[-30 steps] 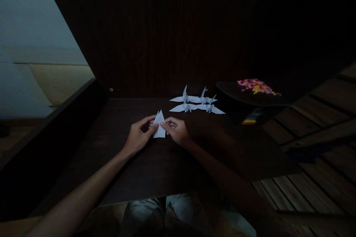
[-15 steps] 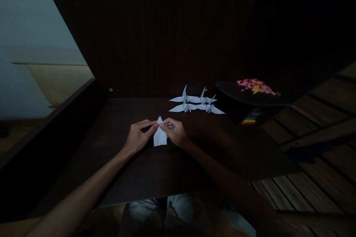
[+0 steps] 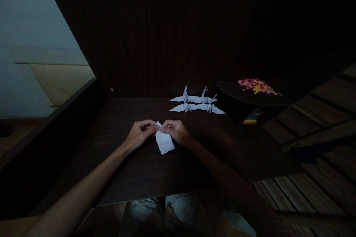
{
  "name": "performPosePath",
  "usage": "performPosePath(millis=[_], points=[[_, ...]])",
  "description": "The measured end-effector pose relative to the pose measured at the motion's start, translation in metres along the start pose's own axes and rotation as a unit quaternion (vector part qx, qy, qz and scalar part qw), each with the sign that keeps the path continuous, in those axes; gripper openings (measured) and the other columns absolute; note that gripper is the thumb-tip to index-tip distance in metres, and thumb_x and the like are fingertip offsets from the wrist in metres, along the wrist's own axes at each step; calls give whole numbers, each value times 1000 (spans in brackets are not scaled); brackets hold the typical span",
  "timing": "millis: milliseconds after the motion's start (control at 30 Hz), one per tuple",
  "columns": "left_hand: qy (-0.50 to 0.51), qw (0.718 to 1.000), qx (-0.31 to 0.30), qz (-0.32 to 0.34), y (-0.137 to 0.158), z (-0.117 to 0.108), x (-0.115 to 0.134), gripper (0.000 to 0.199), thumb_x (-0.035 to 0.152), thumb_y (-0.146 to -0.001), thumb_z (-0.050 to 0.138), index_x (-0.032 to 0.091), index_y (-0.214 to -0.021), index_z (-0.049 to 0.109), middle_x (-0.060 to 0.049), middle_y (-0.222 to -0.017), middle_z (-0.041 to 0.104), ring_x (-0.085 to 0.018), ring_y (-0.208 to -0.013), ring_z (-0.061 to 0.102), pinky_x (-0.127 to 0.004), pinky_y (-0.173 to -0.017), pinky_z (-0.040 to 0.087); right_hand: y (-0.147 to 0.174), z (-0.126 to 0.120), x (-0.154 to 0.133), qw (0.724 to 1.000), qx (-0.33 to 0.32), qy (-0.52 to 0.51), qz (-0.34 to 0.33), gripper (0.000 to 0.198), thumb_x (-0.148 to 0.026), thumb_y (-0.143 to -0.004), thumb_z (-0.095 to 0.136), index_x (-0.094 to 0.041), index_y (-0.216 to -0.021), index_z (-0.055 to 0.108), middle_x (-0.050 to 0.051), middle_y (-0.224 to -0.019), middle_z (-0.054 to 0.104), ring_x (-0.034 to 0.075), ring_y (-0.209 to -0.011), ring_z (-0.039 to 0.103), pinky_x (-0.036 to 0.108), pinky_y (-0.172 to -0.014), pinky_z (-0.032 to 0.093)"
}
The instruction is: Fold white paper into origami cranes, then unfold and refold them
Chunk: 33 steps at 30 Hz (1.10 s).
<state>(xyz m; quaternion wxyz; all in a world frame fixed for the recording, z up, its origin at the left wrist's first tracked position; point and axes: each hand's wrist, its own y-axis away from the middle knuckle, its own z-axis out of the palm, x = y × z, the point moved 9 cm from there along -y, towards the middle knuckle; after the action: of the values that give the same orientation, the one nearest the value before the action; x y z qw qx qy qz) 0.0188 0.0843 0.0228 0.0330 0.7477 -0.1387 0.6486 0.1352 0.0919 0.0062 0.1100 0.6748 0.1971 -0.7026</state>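
Observation:
A folded piece of white paper (image 3: 165, 143) is held above the dark desk, its pointed end up and its wider end tilted toward me and to the right. My left hand (image 3: 141, 133) pinches it near the tip from the left, thumb on the front face. From the right, my right hand (image 3: 175, 132) grips the same spot, and the two thumbs nearly meet. The fingertips behind the paper are hidden. Beyond my hands, several white paper cranes (image 3: 185, 107) stand close together with wings spread.
A dark wooden desk (image 3: 125, 177) lies under my hands, with a tall back panel (image 3: 167, 37) and a raised side board (image 3: 50, 118) on the left. At the right, a curved shelf (image 3: 230, 90) carries a pile of small colourful pieces (image 3: 258, 86). Slatted wood (image 3: 300, 192) shows at the lower right.
The folded paper has turned from upright to tilted, its wide end swinging to the right and nearer me. Both hands have shifted their pinch slightly and stay on the paper.

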Motion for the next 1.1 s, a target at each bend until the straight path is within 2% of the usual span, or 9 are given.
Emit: performPosePath(millis=[133,233,367,500,567,667,833,1000,1100], points=[[9,1000,-21,-2,0,4,1,24,39,-70,72,16,-67,70,-1,-59,64,-13,-56,57,-25,-57,46,-1,3,3,1000,-24,-10,12,25,-37,-67,71,-15,-63,60,-3,-57,59,10,-53,51,22,-53,37],[4,1000,-8,3,0,2,2,24,39,-69,73,16,-65,70,-1,-59,64,-13,-56,58,-25,-57,46,-1,4,4,999,-36,-15,17,25,-39,-69,71,-16,-66,61,-1,-60,63,12,-56,55,23,-55,40],[-2,999,47,12,-2,-10,1,25,40,-68,74,15,-70,72,-3,-63,67,-15,-59,60,-26,-58,47,-4,-2,4,1000,-18,13,15,25,-37,-66,75,-16,-72,64,-1,-68,65,12,-64,59,25,-62,43],[25,990,135,29,-3,-31,-3,24,39,-68,75,15,-70,72,-2,-62,66,-14,-58,59,-27,-59,48,-7,-11,8,999,20,6,27,31,-33,-57,81,-16,-77,65,-1,-76,67,13,-71,62,25,-68,46],[51,983,173,40,-4,-41,-6,23,38,-68,75,15,-70,71,-2,-62,65,-14,-59,58,-27,-61,48,-8,-14,13,998,39,-21,41,33,-34,-55,82,-16,-77,65,0,-75,68,13,-69,63,25,-66,47],[70,977,196,47,-5,-48,-12,23,38,-69,76,15,-70,71,-2,-63,65,-13,-59,58,-26,-62,48,-10,-15,19,995,60,-61,58,37,-38,-53,83,-15,-76,65,0,-68,67,13,-58,61,25,-56,48],[92,979,175,38,-7,-44,-15,29,39,-67,77,13,-78,71,-2,-64,65,-13,-59,59,-26,-62,50,-11,-20,23,991,92,-73,56,40,-41,-52,84,-14,-74,66,0,-61,66,13,-50,60,25,-49,49],[92,988,112,49,-7,-38,-5,57,38,-65,78,13,-114,65,-2,-72,65,-14,-61,63,-27,-63,53,-11,-22,23,992,91,-80,42,41,-44,-55,83,-13,-77,68,1,-63,67,13,-49,61,26,-48,51],[56,993,79,61,-6,-37,3,57,38,-66,77,13,-116,64,-4,-76,67,-15,-62,64,-28,-63,53,-12,-20,22,992,83,-86,32,41,-44,-55,82,-14,-79,68,2,-66,67,12,-52,60,26,-46,51]])
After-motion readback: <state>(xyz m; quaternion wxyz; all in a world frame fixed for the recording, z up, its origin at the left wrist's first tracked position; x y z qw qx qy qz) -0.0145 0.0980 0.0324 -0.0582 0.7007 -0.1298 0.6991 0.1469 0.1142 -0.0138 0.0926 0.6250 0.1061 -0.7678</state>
